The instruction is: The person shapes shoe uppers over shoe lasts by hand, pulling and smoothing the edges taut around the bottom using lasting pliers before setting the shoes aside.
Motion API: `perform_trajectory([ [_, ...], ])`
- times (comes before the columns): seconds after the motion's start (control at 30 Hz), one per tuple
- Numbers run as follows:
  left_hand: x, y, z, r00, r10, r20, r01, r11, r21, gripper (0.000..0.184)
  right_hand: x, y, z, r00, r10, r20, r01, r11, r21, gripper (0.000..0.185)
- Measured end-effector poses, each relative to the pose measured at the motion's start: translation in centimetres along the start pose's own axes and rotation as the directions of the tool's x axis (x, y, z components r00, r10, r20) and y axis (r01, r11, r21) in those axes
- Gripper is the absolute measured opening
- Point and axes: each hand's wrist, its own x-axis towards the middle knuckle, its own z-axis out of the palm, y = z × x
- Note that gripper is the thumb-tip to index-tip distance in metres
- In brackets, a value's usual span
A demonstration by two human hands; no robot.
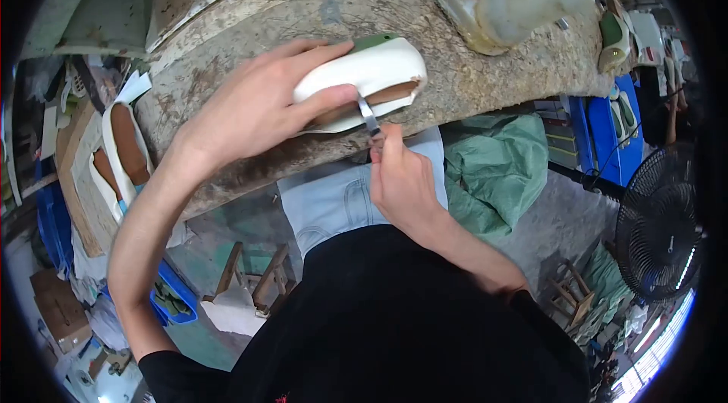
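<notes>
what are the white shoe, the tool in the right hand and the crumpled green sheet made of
White shoe: probably leather or synthetic, softly glossy, given its smooth, even surface. Tool: likely polished metal, from its bright glint. Crumpled green sheet: perhaps plastic, slightly glossy, judging by its crinkled, sharp-edged folds.

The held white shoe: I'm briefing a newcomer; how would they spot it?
Over the worn workbench, find the left hand. Its fingers hold the white shoe. Unlike the white shoes at far left, it has a metal tool at its edge.
</notes>
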Motion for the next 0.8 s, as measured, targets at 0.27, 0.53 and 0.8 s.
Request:
perform_trajectory([
  [0.27, -0.1, 0.5, 0.7, 0.997, -0.027, -0.072, 0.031, 0.998, 0.053, 0.063, -0.9, 1.3, -2.9, 0.989, 0.139, -0.048, -0.107, 0.905, 0.411, 0.038],
  [0.53, -0.3, 1.5, 0.7, 0.997, -0.053, -0.057, 0.059, 0.993, 0.103, 0.062, -1.3, 0.1, -2.3, 0.988, 0.144, -0.047, -0.127, 0.956, 0.266, 0.032],
  [0.8, 4.6, 2.8, 0.9, 0.987, 0.138, 0.081, -0.148, 0.979, 0.142, 0.065, -0.8, 1.9, -2.3, 0.991, 0.073, -0.113, -0.06, 0.991, 0.12, 0.034],
])
